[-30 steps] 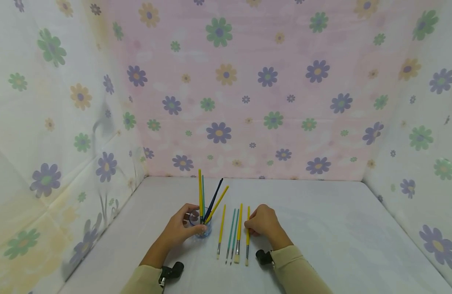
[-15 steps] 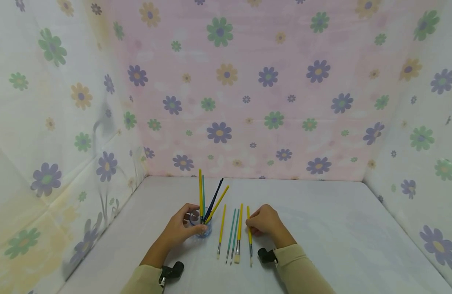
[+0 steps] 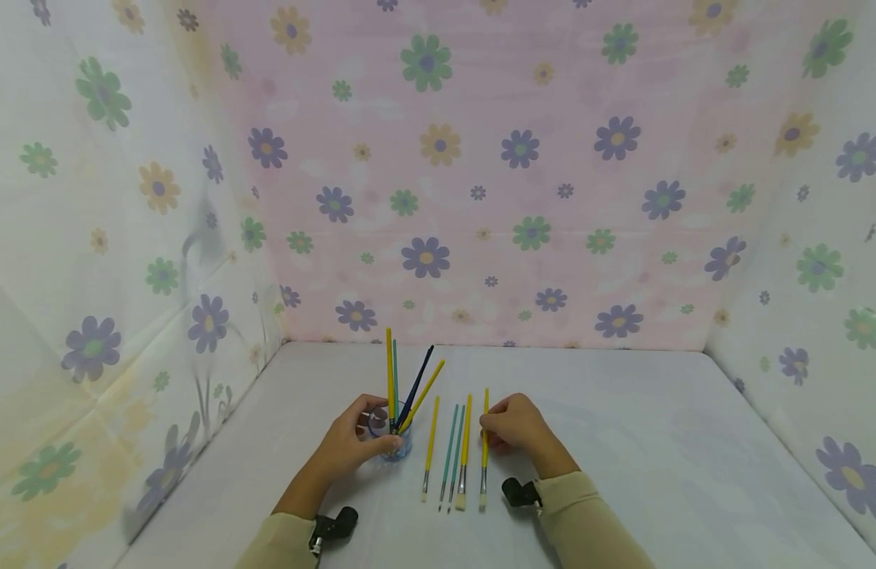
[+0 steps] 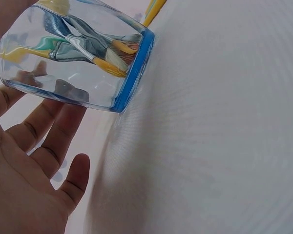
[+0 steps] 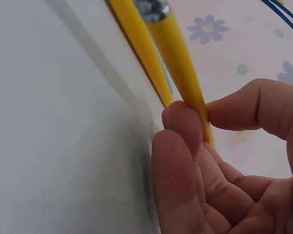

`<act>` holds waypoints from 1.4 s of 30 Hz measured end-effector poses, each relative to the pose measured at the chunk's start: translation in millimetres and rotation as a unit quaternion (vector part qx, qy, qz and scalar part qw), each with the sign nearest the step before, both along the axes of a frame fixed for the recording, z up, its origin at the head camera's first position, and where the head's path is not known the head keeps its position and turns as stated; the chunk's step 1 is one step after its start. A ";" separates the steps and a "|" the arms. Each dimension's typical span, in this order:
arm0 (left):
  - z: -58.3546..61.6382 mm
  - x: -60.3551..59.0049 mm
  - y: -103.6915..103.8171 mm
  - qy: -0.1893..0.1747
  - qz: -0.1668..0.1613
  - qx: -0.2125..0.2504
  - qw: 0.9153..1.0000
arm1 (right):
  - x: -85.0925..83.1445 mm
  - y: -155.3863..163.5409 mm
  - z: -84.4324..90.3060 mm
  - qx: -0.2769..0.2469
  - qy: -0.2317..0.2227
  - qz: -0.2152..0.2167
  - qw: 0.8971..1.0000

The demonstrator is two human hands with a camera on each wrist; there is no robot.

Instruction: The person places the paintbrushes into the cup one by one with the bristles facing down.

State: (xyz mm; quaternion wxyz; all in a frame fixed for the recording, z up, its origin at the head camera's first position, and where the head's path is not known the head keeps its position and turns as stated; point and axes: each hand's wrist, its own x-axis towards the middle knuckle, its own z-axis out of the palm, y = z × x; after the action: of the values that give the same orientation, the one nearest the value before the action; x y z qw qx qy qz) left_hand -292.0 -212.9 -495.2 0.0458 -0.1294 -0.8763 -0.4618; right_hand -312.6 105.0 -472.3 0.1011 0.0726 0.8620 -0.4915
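My left hand (image 3: 345, 442) holds a clear glass (image 3: 398, 452) with a blue base, thumb and fingers on either side of it. Several paintbrushes (image 3: 390, 371) with yellow, teal and dark blue handles stand in the glass, bristles down, as the left wrist view shows. My right hand (image 3: 519, 427) pinches the handle of a yellow paintbrush (image 3: 485, 454) between thumb and fingers, its bristles toward me. In the right wrist view this pinched brush (image 5: 178, 61) throws a shadow on the table. To its left, several brushes lie side by side, among them a wide yellow paintbrush (image 3: 464, 450).
A teal paintbrush (image 3: 450, 450) and a thinner yellow paintbrush (image 3: 431, 446) belong to the row between my hands. Everything rests on a white table (image 3: 623, 442). Flowered cloth (image 3: 473, 174) walls in the back and both sides. Black wrist mounts (image 3: 521, 491) sit by both sleeves.
The pinched brush has slid slightly right and away from me; it tilted midway and is now nearly straight. My right hand shifted a little right with it. The left hand and glass stayed put.
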 end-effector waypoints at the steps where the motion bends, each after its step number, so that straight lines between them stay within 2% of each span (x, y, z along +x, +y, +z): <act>1: -0.2 0.0 0.0 0.000 0.000 0.001 1.000 | -0.2 0.0 1.4 -0.001 -0.001 0.000 1.000; 6: 0.4 0.2 -0.1 -0.004 -0.002 0.006 1.000 | -1.2 0.4 10.0 -0.023 -0.006 -0.009 1.000; 14: 3.8 2.1 1.5 -0.008 0.004 0.003 1.000 | 0.7 3.3 25.0 -0.105 0.042 -0.004 0.994; 22: 3.3 2.2 2.1 -0.008 0.009 0.000 1.000 | 4.9 4.5 39.8 -0.138 0.089 -0.011 0.986; 30: 3.5 1.5 1.8 -0.012 0.008 0.000 1.000 | 10.3 2.5 52.4 -0.177 0.134 -0.017 0.975; 42: 4.6 3.3 2.6 -0.016 0.013 0.003 1.000 | 26.0 -1.4 75.4 -0.236 0.226 -0.003 0.945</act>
State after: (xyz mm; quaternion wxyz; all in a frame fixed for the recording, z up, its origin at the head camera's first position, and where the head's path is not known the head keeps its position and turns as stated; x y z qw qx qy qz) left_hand -288.8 -210.2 -490.7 0.0386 -0.1106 -0.8773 -0.4654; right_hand -286.6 103.6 -396.9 -0.0832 -0.0639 0.7216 -0.6843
